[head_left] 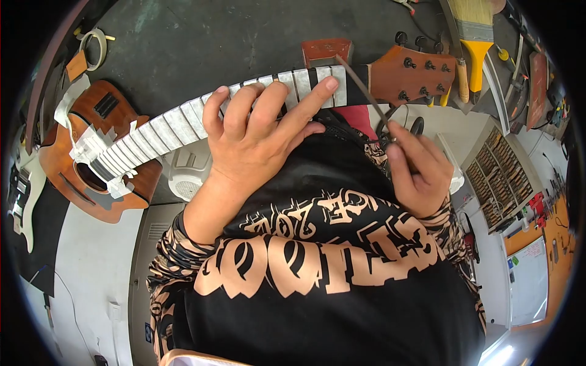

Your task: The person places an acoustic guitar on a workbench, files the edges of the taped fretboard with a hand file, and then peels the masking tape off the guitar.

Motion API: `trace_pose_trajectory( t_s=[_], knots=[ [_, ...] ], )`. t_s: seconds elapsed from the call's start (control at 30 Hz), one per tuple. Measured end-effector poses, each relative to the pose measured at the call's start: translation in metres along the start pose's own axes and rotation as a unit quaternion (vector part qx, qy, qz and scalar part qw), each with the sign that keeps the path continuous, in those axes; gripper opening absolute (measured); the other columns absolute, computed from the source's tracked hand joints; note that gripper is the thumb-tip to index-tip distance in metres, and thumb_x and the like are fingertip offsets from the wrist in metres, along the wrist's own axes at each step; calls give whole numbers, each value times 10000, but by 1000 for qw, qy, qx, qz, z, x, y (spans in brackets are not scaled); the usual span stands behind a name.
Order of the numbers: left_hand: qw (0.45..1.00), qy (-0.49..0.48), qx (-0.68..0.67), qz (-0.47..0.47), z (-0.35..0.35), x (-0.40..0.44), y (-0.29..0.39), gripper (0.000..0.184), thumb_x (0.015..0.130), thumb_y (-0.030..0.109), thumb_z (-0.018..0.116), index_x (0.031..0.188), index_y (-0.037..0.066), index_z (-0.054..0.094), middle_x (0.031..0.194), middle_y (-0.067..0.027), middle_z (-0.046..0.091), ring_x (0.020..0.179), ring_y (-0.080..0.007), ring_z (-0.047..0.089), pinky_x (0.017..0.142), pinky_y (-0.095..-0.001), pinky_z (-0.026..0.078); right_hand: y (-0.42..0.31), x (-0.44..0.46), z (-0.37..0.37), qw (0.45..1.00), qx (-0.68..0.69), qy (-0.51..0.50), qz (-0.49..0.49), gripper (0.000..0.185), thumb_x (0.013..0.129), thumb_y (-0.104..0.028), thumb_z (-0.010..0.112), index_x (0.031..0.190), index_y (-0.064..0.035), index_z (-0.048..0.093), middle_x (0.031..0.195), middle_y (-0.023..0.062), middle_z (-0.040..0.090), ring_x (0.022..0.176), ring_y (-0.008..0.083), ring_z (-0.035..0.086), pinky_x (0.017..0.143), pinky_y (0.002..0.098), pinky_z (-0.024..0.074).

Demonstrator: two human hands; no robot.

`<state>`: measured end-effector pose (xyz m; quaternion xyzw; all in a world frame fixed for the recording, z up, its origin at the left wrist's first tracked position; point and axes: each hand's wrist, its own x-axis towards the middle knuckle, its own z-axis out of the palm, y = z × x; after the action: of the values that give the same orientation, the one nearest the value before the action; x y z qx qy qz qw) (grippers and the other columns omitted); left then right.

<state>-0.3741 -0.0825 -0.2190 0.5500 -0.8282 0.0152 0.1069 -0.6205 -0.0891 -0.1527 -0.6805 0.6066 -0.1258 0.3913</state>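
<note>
An acoustic guitar lies across the bench, its brown body (101, 152) at the left and its headstock (412, 74) at the right. White tape strips (165, 131) cover the fretboard between the frets. My left hand (256, 134) rests on the neck with its fingers spread, the index fingertip on the tape near the headstock end. In my right hand (421, 165), the fingers pinch a thin dark file (366, 90), which slants across the neck beside the nut end. Its far tip reaches a red-brown block (326, 50) under the neck.
A wide paintbrush (475, 36) and wooden-handled tools lie at the upper right. A tape roll (93, 50) sits at the upper left. A rack of small parts (500, 171) stands at the right, and a white guitar body (27, 207) lies far left.
</note>
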Motion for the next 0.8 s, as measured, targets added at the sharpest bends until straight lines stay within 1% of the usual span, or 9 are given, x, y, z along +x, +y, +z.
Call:
trace_pose_trajectory(
  t_s=[0.13, 0.2, 0.27, 0.37, 0.43, 0.5, 0.6, 0.67, 0.8],
  knots=[
    [1000, -5, 3, 4, 0, -1, -1, 566, 754, 650, 656, 1269, 416, 667, 1053, 27, 479, 1066, -177, 432, 1003, -409, 317, 5, -12, 14, 999, 44, 16, 13, 393, 799, 30, 734, 1180, -65, 722, 724, 65, 622, 551, 138, 541, 524, 261, 444],
    [1000, -4, 4, 7, 0, -1, -1, 556, 760, 653, 653, 1263, 417, 671, 1053, 24, 479, 1060, -178, 437, 999, -409, 321, 6, -9, 21, 998, 52, 33, -30, 398, 800, 28, 733, 1184, -75, 724, 715, 55, 611, 539, 129, 527, 511, 257, 430],
    [1000, 0, 3, 7, 2, -2, -3, 558, 759, 651, 658, 1263, 410, 673, 1053, 23, 479, 1058, -177, 439, 998, -409, 323, -1, -1, 18, 999, 54, -4, -2, 389, 834, 54, 712, 1212, -34, 694, 760, 88, 612, 608, 145, 561, 569, 247, 450],
    [1000, -6, -1, 5, 0, -3, -2, 576, 756, 647, 667, 1271, 390, 671, 1059, 21, 480, 1062, -177, 442, 1000, -408, 325, -8, 31, 18, 998, 22, -23, -63, 406, 823, 58, 716, 1211, -62, 702, 765, 81, 604, 606, 154, 563, 564, 261, 463],
    [1000, -11, -1, 5, -1, -2, -2, 591, 753, 646, 672, 1280, 377, 667, 1065, 19, 481, 1069, -178, 444, 1002, -407, 326, -7, 47, 19, 974, -108, 3, -200, 426, 807, 59, 724, 1206, -87, 709, 779, 73, 599, 588, 163, 552, 557, 284, 469],
    [1000, -26, -8, 9, -5, -4, -4, 610, 749, 603, 710, 1298, 342, 658, 1103, 6, 477, 1085, -183, 449, 1006, -412, 328, -3, 47, 20, 972, -99, 41, -211, 432, 802, 55, 728, 1206, -94, 709, 788, 66, 601, 586, 168, 553, 559, 292, 475],
    [998, -28, -48, 32, -8, -7, -11, 612, 743, 551, 748, 1302, 319, 656, 1141, -22, 465, 1103, -213, 450, 1010, -419, 328, 1, 32, 10, 979, -53, 56, -187, 432, 806, 66, 717, 1215, -71, 698, 797, 67, 613, 592, 160, 554, 554, 274, 461],
    [997, -34, -59, 20, -15, -10, -15, 607, 738, 533, 761, 1295, 312, 661, 1151, -32, 458, 1112, -230, 443, 1011, -422, 329, -2, 17, 5, 998, 36, -2, -46, 401, 801, 58, 705, 1183, -65, 719, 725, 61, 597, 565, 157, 558, 539, 274, 456],
    [998, -45, -39, -5, -19, -24, -25, 592, 736, 517, 770, 1278, 299, 673, 1172, -50, 443, 1146, -268, 420, 1012, -422, 326, 5, -5, 17, 990, 131, -44, -24, 370, 843, 45, 687, 1206, -31, 699, 716, 85, 614, 576, 144, 556, 555, 263, 451]
  ],
)
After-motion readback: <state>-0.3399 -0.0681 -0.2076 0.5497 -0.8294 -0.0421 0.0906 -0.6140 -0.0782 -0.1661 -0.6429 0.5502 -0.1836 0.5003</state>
